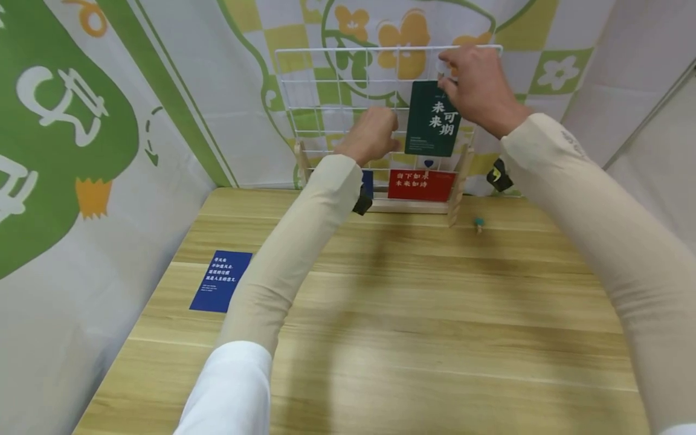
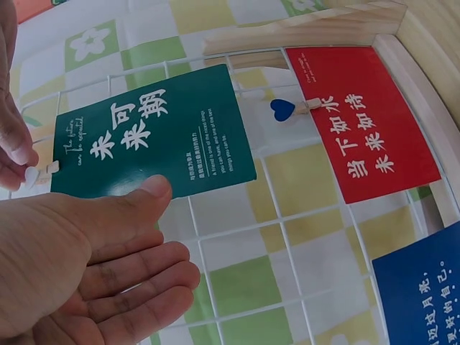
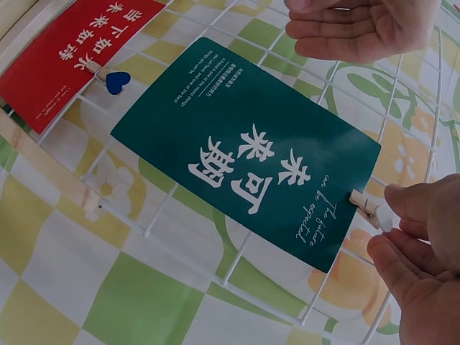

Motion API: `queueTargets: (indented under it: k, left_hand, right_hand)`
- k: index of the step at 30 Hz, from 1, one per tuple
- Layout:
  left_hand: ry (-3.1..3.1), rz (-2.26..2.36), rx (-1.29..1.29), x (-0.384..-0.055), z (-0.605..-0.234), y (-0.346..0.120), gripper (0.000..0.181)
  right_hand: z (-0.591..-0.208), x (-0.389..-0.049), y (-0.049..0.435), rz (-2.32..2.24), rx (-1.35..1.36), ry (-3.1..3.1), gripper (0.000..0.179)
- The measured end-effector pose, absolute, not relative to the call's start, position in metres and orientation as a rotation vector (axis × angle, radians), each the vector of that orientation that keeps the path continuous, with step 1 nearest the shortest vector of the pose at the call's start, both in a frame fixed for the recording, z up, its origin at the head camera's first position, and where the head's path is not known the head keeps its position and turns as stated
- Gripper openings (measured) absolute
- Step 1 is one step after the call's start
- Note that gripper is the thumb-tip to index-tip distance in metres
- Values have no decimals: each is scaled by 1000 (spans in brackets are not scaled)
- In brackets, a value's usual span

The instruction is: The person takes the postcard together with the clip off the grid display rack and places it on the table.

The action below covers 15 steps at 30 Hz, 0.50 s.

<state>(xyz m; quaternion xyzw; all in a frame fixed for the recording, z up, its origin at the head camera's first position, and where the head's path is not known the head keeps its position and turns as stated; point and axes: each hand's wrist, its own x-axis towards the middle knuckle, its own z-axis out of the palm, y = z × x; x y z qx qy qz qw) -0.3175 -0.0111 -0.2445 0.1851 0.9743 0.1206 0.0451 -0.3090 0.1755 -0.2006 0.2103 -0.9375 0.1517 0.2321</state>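
Note:
A dark green card [image 1: 426, 124] with white lettering hangs on a white wire grid [image 1: 338, 109]. At its top edge sits a small wooden clothespin [image 3: 365, 208] with a white heart, whose heart end my right hand [image 1: 481, 84] pinches between thumb and fingers. My left hand [image 1: 372, 134] hovers just left of the card, fingers loosely bent and holding nothing; in the right wrist view it is apart from the card. Below the green card, a red card [image 1: 415, 188] is clipped by a clothespin with a blue heart [image 2: 282, 110].
Wooden legs [image 1: 455, 196] support the grid at the table's back, before a patterned cloth. A blue card [image 2: 424, 287] stands low on the grid. Another blue card [image 1: 217, 284] lies on the wooden table [image 1: 435, 338] at left. A teal-topped clothespin [image 1: 478, 223] lies right of the stand.

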Motion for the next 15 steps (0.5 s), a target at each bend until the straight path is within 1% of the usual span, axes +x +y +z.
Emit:
queueTargets:
  k: [2,9,15]
  left_hand:
    - [2976,366,563,-319,-245,-9,43]
    - [2998,350,584,-327,-246,-4,27]
    - [3027,334,583,-331,-244,1,24]
  right_hand:
    - [-200,-311,175,421,566,-2596,40]
    - [-200,-317,171,447,529,-2640,39]
    - [-199,-317,168,469,501,-2667,40]
